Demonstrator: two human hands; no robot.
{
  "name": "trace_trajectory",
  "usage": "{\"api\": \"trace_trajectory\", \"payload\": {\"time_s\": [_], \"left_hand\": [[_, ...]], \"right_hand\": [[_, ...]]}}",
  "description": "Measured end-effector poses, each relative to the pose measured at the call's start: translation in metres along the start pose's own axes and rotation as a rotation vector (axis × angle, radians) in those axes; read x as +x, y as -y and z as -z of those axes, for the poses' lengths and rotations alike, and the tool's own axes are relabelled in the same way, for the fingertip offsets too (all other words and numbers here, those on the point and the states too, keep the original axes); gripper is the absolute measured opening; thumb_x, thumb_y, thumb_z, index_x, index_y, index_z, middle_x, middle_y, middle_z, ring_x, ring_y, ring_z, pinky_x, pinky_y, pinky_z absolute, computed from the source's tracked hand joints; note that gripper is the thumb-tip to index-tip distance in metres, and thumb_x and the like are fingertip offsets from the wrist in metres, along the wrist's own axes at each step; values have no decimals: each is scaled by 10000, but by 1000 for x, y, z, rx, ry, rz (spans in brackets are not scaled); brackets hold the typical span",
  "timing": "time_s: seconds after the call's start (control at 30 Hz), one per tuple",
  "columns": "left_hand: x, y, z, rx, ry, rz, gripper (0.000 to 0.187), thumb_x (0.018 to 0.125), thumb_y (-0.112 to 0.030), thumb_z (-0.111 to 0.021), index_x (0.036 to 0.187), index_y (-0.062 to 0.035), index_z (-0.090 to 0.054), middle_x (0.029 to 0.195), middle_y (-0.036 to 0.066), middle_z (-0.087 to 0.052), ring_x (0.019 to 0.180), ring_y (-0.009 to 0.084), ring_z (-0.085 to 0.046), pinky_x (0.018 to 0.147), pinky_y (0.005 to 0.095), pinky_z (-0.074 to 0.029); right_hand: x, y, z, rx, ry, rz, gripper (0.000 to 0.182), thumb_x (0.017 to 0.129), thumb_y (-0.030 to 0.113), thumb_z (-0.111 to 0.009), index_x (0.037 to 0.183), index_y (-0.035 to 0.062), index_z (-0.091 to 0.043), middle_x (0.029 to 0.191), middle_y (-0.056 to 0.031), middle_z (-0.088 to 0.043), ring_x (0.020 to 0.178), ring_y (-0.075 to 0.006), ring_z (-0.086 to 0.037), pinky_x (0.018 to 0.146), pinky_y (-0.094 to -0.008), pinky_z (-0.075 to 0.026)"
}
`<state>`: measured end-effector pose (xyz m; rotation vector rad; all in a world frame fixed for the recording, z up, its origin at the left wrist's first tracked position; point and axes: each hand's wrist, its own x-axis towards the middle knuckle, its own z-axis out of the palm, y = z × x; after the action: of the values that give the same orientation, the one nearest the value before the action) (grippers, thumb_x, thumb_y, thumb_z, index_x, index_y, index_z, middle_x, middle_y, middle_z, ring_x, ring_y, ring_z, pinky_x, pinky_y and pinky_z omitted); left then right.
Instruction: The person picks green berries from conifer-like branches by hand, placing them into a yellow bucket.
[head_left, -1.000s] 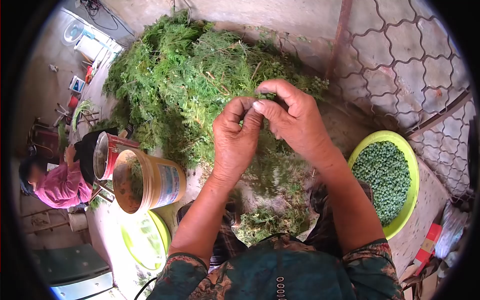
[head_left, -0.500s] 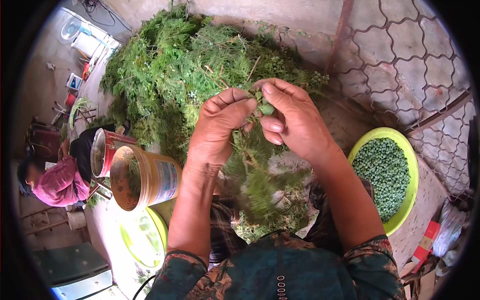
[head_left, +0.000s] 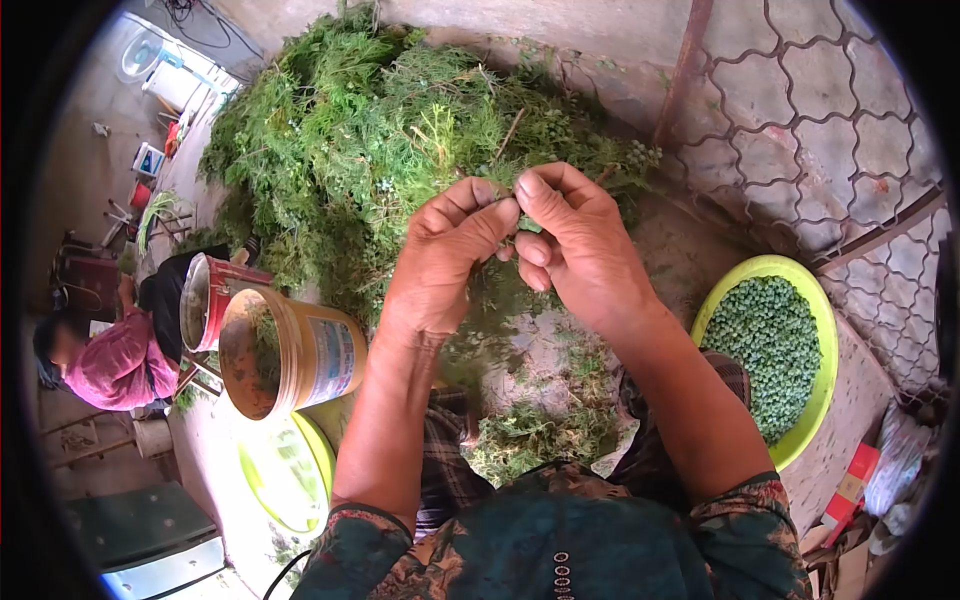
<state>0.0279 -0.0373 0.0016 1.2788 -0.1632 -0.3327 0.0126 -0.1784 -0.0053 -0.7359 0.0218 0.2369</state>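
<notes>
1. Two hands: left hand [head_left: 440, 262] and right hand [head_left: 590, 250] pinched apparently one green sprig [head_left: 519, 225] between them, mostly hidden.
2. One bowl [head_left: 828, 360] of green berries [head_left: 760, 355] sat right.
3. One tan bucket [head_left: 300, 352], one red bucket [head_left: 215, 318]: left.
4. One branch heap [head_left: 330, 150] lay beyond.

Gap before basin [head_left: 808, 425], branches [head_left: 330, 160] ahead

The pale floor [head_left: 535, 345] before you carries a large heap of leafy branches [head_left: 310, 160], with loose green clippings [head_left: 545, 435] scattered closer to you. On your right it bears a yellow-green basin [head_left: 829, 360]; on your left, a yellow bucket [head_left: 338, 355] beside a red bucket [head_left: 236, 283]. Near them, a lime basin [head_left: 318, 455] seems to rest in the glare.
</notes>
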Motion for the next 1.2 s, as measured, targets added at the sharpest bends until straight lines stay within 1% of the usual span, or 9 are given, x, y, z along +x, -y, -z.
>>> {"api": "trace_trajectory", "payload": {"time_s": [0.23,0.3,0.7,0.83,0.93,1.0,1.03,1.13,1.2], "left_hand": [[0,1,-1,-342,40,115,124,846,-67,-610,966,-37,-596,718,-38,-543,546,41,-383,552,211,-361],[-3,-5,-7,-344,-1,161,147,844,-57,-608,989,-38,-591,722,-41,-542,549,41,-383,555,212,-362],[5,8,-3,-180,24,92,73,864,-127,-606,896,-63,-592,768,-35,-570,685,49,-502,622,209,-401],[4,7,-5,-179,-30,96,74,858,-73,-593,920,-33,-591,754,-27,-574,551,38,-383,568,203,-384],[5,10,-4,-90,-38,84,56,854,-91,-604,894,-52,-596,763,-35,-572,617,40,-442,590,209,-402],[5,11,-6,-35,-42,74,52,853,-112,-612,877,-69,-597,771,-45,-569,683,41,-498,608,216,-416],[4,10,-9,-100,-106,75,60,859,-95,-592,905,-57,-592,711,-43,-526,624,63,-453,619,246,-425],[4,8,-1,-215,-159,32,84,868,-95,-568,935,-44,-578,616,-43,-427,572,102,-409,660,314,-442],[4,7,8,-255,-139,-3,95,871,-111,-565,937,-44,-568,581,-45,-371,579,118,-410,689,351,-450]], "right_hand": [[-3,10,17,87,15,-83,194,890,225,-597,908,60,-498,730,-15,-495,495,-42,-407,393,-199,-335],[-1,23,24,184,203,-255,184,894,227,-586,899,72,-487,744,-17,-489,488,-30,-385,392,-195,-318],[-8,18,16,-65,-10,-130,165,901,224,-576,953,81,-512,771,-23,-497,486,-35,-395,377,-183,-298],[-10,17,15,-139,0,-141,184,904,184,-557,965,16,-514,710,-36,-496,499,-59,-430,390,-218,-327],[-4,9,18,-527,-51,-11,178,883,163,-565,936,-6,-544,691,-38,-524,507,-63,-457,393,-222,-330],[11,-4,28,-1071,-147,884,171,872,148,-548,905,-20,-561,680,-45,-544,514,-63,-477,399,-210,-327],[3,14,21,-696,-254,363,153,876,149,-521,891,2,-561,692,-44,-550,485,-70,-458,395,-214,-323],[13,62,51,309,-12,183,124,858,186,-544,811,72,-531,716,-42,-541,435,-69,-380,363,-208,-290],[3,66,45,285,2,168,153,865,212,-549,808,72,-523,714,-47,-535,432,-63,-372,361,-198,-277]]}}
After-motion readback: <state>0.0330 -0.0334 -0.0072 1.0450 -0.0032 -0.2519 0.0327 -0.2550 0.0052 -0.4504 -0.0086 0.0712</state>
